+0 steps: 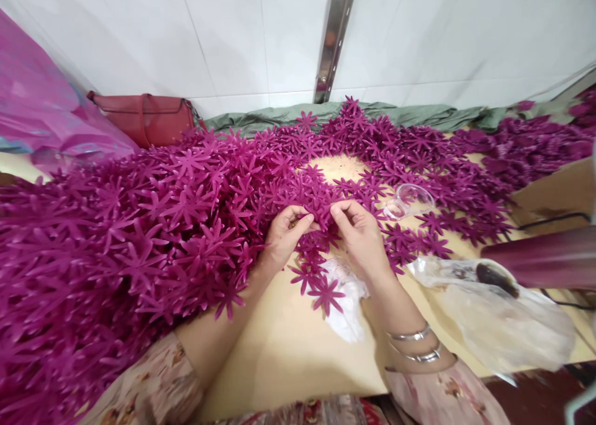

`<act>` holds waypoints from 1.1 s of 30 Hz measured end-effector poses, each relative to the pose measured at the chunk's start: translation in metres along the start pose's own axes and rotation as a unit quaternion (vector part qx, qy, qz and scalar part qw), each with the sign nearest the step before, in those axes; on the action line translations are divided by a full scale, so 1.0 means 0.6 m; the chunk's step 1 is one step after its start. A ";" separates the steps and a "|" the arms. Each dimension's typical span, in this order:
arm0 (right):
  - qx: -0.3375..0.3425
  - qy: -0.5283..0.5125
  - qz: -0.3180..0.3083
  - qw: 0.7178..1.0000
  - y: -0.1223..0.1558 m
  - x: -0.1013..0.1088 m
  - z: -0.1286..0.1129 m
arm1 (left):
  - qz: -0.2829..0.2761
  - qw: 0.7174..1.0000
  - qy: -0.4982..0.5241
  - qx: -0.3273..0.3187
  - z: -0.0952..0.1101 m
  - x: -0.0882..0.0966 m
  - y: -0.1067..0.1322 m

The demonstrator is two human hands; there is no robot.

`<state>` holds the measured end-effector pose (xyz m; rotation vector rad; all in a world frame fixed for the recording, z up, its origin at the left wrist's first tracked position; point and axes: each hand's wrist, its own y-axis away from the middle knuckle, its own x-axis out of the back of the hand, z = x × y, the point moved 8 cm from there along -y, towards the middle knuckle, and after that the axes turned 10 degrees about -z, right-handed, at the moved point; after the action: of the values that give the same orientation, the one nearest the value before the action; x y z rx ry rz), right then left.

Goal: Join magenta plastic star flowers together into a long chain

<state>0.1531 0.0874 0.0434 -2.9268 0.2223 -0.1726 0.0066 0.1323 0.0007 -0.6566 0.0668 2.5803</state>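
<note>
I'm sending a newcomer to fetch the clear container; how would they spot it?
Start from the purple flower heap on the table. To the right of the right hand, slightly farther off, sits the clear container. It is round and see-through, while its neighbours are purple, many-pointed flowers.

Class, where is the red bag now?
In the head view, the red bag is at upper left, between the pink plastic and green cloth, behind the purple flower shapes.

A satin sheen on those purple flowers (189, 210)! Polished metal bangles (433, 355), crinkled see-through plastic bag (516, 329), smooth-looking worktop (261, 350), glossy red handbag (125, 105).
</note>
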 end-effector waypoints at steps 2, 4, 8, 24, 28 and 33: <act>-0.017 -0.041 0.025 0.999 0.000 0.009 0.009 | 0.005 1.000 -0.001 0.001 0.002 0.002 0.001; -0.023 -0.072 0.048 0.996 -0.001 0.018 0.017 | 0.012 1.000 0.001 0.000 0.003 0.005 0.001; -0.028 -0.127 0.085 0.988 -0.006 0.035 0.038 | 0.019 1.000 0.013 0.006 0.000 0.010 0.001; 0.178 0.287 0.053 0.940 0.017 -0.006 -0.069 | 0.003 0.999 0.034 -0.001 0.003 0.002 -0.002; 0.164 0.277 0.029 0.946 0.012 -0.014 -0.055 | -0.011 1.000 0.018 0.003 -0.003 -0.001 -0.004; 0.160 0.238 0.003 0.958 0.010 -0.017 -0.050 | -0.015 1.000 0.007 -0.005 -0.004 -0.002 -0.005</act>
<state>0.1387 0.0777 0.0703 -2.5173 0.2460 -0.8318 0.0097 0.1342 -0.0005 -0.6754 0.0485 2.5485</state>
